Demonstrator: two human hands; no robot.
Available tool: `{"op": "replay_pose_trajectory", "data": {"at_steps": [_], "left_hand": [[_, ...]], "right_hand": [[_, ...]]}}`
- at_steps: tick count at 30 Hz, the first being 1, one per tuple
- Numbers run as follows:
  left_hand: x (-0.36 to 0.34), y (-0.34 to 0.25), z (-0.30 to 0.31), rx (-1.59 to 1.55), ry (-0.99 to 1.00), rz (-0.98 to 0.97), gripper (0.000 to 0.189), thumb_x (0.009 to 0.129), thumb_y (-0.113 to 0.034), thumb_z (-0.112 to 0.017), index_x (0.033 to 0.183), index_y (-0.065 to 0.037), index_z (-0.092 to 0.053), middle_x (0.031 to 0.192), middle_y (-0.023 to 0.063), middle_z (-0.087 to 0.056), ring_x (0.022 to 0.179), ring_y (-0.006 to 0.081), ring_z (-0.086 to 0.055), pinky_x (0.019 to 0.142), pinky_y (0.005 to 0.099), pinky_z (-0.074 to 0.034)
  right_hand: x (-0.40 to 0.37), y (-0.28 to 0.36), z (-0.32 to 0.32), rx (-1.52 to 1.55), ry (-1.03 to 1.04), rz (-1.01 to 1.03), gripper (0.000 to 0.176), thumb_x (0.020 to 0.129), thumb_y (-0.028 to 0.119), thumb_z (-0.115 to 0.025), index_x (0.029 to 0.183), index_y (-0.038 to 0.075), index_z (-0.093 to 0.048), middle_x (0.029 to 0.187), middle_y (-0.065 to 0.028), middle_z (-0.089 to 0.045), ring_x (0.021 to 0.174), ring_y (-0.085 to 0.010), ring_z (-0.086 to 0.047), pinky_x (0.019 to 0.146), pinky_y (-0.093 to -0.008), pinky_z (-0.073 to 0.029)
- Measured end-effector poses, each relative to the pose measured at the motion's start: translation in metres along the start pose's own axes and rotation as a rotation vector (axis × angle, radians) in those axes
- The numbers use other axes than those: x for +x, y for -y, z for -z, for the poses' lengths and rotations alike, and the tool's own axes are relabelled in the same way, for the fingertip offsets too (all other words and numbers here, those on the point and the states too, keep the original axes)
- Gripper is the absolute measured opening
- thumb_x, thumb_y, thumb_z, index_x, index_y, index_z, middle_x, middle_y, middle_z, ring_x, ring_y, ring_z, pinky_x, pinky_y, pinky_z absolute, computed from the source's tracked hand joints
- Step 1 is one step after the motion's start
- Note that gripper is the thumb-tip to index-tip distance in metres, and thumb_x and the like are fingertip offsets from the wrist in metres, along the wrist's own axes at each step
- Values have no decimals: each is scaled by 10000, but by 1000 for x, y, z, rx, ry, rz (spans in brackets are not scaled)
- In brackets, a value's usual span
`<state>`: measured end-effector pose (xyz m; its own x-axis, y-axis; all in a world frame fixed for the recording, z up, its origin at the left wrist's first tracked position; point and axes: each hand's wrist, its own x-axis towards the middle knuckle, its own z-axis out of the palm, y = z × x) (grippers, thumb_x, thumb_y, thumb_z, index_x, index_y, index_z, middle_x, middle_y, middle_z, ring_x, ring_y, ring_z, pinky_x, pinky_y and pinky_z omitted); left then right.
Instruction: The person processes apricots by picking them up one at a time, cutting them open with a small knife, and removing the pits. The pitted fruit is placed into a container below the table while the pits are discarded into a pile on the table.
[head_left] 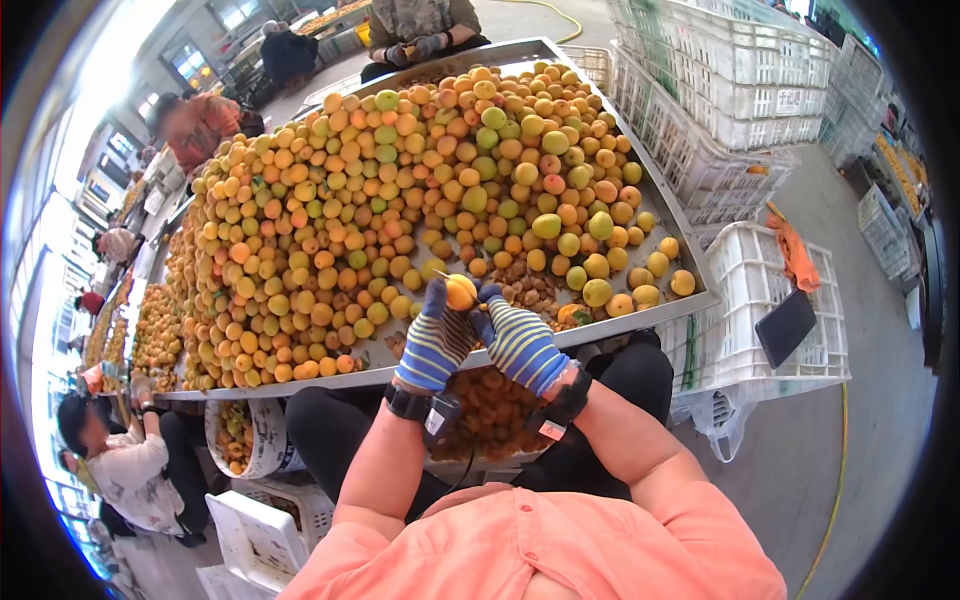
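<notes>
Metal counter w/ piled apricots; my L hand & R hand pinch one apricot, prob. light, soft, bruisable; best cupped round its sides.

A fruit-sorting workshop, shown by the heaped metal table and stacked crates.

Metal table — heaped fruit, brown pieces

Daylight glares from the left-side windows, blown out white; fisheye distortion bends the edges into 1 black rim.
</notes>
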<state>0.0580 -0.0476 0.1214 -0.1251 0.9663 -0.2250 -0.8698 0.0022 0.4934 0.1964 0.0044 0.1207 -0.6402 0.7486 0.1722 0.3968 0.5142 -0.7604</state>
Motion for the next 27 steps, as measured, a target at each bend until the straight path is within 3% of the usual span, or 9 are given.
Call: {"op": "replay_pose_trajectory", "data": {"at_steps": [1, 4, 8, 9, 13, 16, 17, 21, 27], "left_hand": [[-3, 1, -13, 14, -70, -9, 397, 894, -346, -613, 1066, 6, -553, 1022, 136, -619, 916, 234, -623, 788, 321, -540], [-2, -7, -3, 251, 126, -63, 342, 887, -288, -635, 1050, 1, -552, 955, 121, -624, 856, 208, -629, 755, 294, -541], [9, -9, 7, 1117, -133, -400, 384, 894, -314, -621, 1094, 2, -535, 940, 129, -624, 817, 210, -634, 743, 300, -537], [9, -9, 9, 1062, -111, -389, 419, 890, -353, -620, 1106, -3, -538, 978, 145, -633, 864, 224, -629, 785, 320, -529], [0, -8, 8, 28, -3, -96, 502, 874, -429, -615, 1142, -14, -529, 1070, 170, -631, 977, 263, -613, 809, 330, -520], [-2, -2, 6, -1, -15, -18, 480, 875, -413, -620, 1124, -9, -543, 1081, 172, -625, 1010, 260, -603, 806, 325, -522], [-4, -3, 1, -18, -61, -10, 419, 880, -312, -640, 1139, 1, -535, 1090, 172, -620, 996, 255, -606, 825, 338, -523], [5, -8, 12, 741, -43, -298, 366, 872, -115, -616, 1193, 9, -490, 1100, 171, -608, 1016, 262, -605, 866, 377, -526], [6, 4, 6, 262, -93, -233, 381, 868, -212, -661, 1144, 6, -515, 1084, 152, -617, 987, 264, -612, 818, 342, -530]], "right_hand": [[-1, 1, 0, -3, -20, 18, 326, 938, 282, -492, 1164, 48, -504, 648, -200, -606, 625, -372, -612, 549, -469, -461], [-3, 10, 7, 44, -20, -7, 299, 934, 283, -493, 1090, 36, -555, 703, -206, -628, 669, -383, -620, 573, -471, -470], [-2, -4, 1, -34, 18, -22, 324, 922, 305, -521, 1014, -1, -579, 693, -207, -625, 671, -381, -620, 575, -471, -469], [-2, -4, 0, -53, 4, 27, 326, 929, 312, -509, 955, -7, -567, 640, -195, -612, 629, -367, -618, 549, -463, -472], [1, -3, -5, -55, 1, 13, 319, 925, 307, -516, 997, -1, -560, 635, -192, -611, 628, -365, -618, 546, -465, -470], [1, 6, 5, -46, 45, 3, 320, 926, 301, -512, 1037, 4, -553, 653, -193, -617, 637, -368, -619, 556, -469, -470], [1, 9, 8, -45, 56, -3, 325, 927, 301, -508, 1055, 6, -551, 668, -196, -622, 644, -372, -620, 563, -472, -469], [0, 2, 0, -129, 65, -8, 295, 923, 279, -508, 1048, 17, -556, 663, -196, -620, 636, -372, -619, 562, -470, -470], [2, 0, -2, -119, 47, -5, 267, 907, 253, -515, 1031, 20, -556, 660, -188, -620, 626, -368, -616, 555, -472, -471]]}}
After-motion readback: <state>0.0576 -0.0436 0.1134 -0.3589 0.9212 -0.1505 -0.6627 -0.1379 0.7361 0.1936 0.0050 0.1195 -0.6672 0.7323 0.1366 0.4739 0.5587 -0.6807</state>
